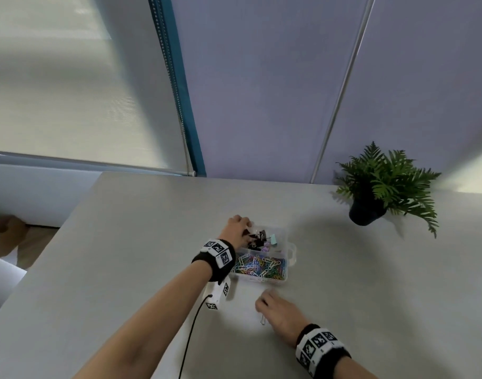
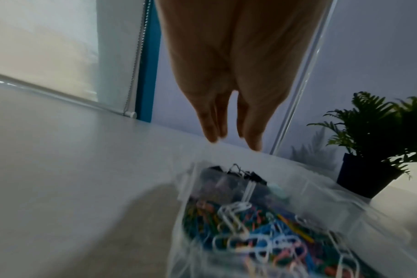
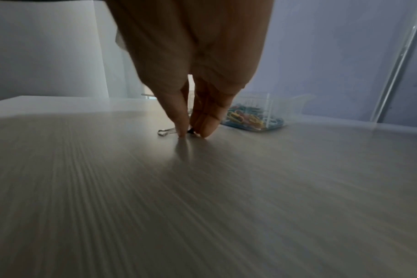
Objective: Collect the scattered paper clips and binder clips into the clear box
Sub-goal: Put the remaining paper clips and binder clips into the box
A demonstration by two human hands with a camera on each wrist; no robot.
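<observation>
1. Clear-plastic box [image 1: 290, 252] on pale table [image 1: 125, 255], at 9 o'clock of potted plant [image 1: 384, 184]. Held coloured paper clips [image 1: 259, 265] in near compartment and binder clips [image 1: 257, 237] in far one.
2. Left hand [image 1: 235, 228] over far compartment, toward 11 o'clock of box. Shown in wrist view with fingers straight and slack, grasping nothing.
3. Right hand [image 1: 278, 314] at 6 o'clock of box, just clear of it. Pinched around one last binder clip [image 3: 166, 131] lying flat on table, fingertips [image 3: 182, 129] pressed down to the surface and wire handle left poking out past them.
4. Judged first hazard: grip taken on the small dark body only, low against a smooth top. Could have skidded the clip away or let it pivot on its loose wire handle and drop during the lift.
5. Judged second hazard: light box, not braced by either hand. Could have been nudged or tipped by the left wrist or its band close above the near wall, spilling paper clips back out.
6. Judged third hazard: short carry toward 12 o'clock across the paper-clip side. Could have ended with release too early, into the near compartment or onto the rim, or with a bump against the left hand occupying the far one.
</observation>
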